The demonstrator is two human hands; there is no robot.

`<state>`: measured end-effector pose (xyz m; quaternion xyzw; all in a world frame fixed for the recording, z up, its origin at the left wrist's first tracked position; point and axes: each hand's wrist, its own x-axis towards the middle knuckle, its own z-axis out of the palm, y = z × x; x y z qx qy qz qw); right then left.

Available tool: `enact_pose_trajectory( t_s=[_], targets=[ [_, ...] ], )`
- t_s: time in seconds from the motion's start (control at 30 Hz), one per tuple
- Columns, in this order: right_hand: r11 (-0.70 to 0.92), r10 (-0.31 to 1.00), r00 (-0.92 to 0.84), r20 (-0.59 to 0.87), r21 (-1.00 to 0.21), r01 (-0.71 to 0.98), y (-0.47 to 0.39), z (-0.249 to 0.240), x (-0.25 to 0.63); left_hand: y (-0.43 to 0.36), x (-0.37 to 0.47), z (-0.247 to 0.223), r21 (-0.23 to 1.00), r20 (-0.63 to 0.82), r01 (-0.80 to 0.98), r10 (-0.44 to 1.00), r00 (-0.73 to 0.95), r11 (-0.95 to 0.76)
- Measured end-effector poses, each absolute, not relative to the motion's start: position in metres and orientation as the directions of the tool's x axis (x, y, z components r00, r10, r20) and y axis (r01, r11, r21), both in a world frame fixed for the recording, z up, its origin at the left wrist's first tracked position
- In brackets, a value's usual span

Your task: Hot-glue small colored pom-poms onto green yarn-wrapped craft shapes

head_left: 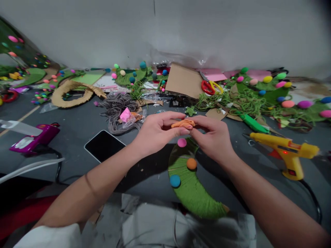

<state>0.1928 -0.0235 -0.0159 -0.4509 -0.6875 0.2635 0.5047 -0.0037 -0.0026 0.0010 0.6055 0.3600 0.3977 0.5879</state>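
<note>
Between the fingertips of both hands is a small folded orange piece (184, 124), layered like a flower; whether it is paper or felt I cannot tell. My left hand (159, 129) pinches its left side, thumb along the lower edge. On the other side, my right hand (213, 134) grips it with thumb and fingers. Just below lies a curved form wrapped in green yarn (196, 193), with a pink ball (182, 142), an orange ball (191, 164) and a blue ball (175, 181) on it. Its upper end is partly hidden by my hands.
A yellow glue gun (289, 148) with a lit red light stands at right, its cord trailing down. At left are a phone (103, 145) and a purple glue gun (36, 137). Behind are grey yarn (119, 106), cardboard (184, 81), scissors (208, 88) and a green brush-like tool (254, 123).
</note>
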Motion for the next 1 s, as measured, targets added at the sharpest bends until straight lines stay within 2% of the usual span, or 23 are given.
enact_pose_trajectory(
  t_s=[0.13, 0.23, 0.3, 0.4, 0.57, 0.73, 0.9, 1.0],
  targets=[
    [0.326, 0.932, 0.048, 0.359, -0.890, 0.319, -0.015, -0.008, 0.208, 0.002, -0.008, 0.000, 0.998, 0.059, 0.003, 0.896, 0.440, -0.067],
    [0.265, 0.948, 0.105, 0.301, -0.928, 0.262, -0.009, -0.009, 0.218, 0.003, -0.009, 0.000, 0.997, 0.063, -0.067, 0.870, 0.490, -0.034],
    [0.246, 0.964, 0.043, 0.261, -0.945, 0.215, -0.009, -0.012, 0.217, 0.002, -0.008, 0.001, 0.989, 0.069, -0.146, 0.825, 0.561, 0.017],
    [0.258, 0.962, -0.144, 0.232, -0.943, 0.208, -0.014, -0.018, 0.206, -0.002, -0.005, 0.002, 0.979, 0.057, -0.190, 0.782, 0.620, 0.079],
    [0.428, 0.892, -0.322, 0.318, -0.825, 0.369, -0.020, -0.019, 0.197, -0.003, -0.003, 0.000, 0.999, 0.005, -0.037, 0.804, 0.594, 0.021],
    [0.603, 0.798, -0.312, 0.515, -0.680, 0.417, -0.021, -0.015, 0.202, 0.003, -0.004, 0.000, 0.998, 0.028, -0.056, 0.864, 0.503, 0.000],
    [0.611, 0.788, -0.260, 0.559, -0.654, 0.446, -0.021, -0.013, 0.202, 0.002, -0.005, -0.001, 0.994, -0.006, -0.093, 0.869, 0.494, 0.060],
    [0.612, 0.783, -0.232, 0.577, -0.651, 0.449, -0.022, -0.012, 0.202, 0.004, -0.007, -0.003, 0.993, 0.021, -0.110, 0.863, 0.505, 0.040]
  ],
)
